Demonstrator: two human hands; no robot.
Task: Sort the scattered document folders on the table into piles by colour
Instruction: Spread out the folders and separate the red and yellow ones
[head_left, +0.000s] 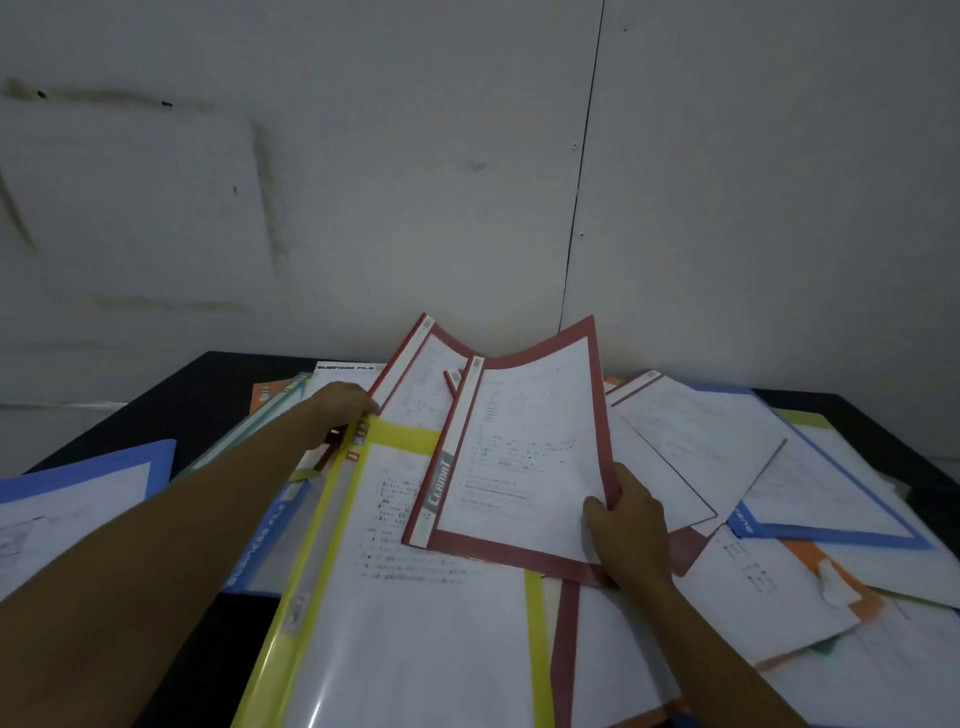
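Document folders with coloured borders lie scattered over a black table (218, 384). My right hand (626, 525) grips the lower right edge of a red-bordered folder (524, 457), which is lifted and bent upward. My left hand (345, 405) pinches the left edge of a second red-bordered folder (421, 374) that stands up just behind the first. Under both lies a yellow-bordered folder (415, 597). A further red folder (566, 649) shows beneath my right forearm.
Blue folders lie at the left (83, 488), under the yellow one (260, 551) and at the right (831, 499). Orange folders sit at the right (810, 566) and the far left (270, 392). A green-edged folder (249, 431) lies below my left arm. A pale wall rises behind.
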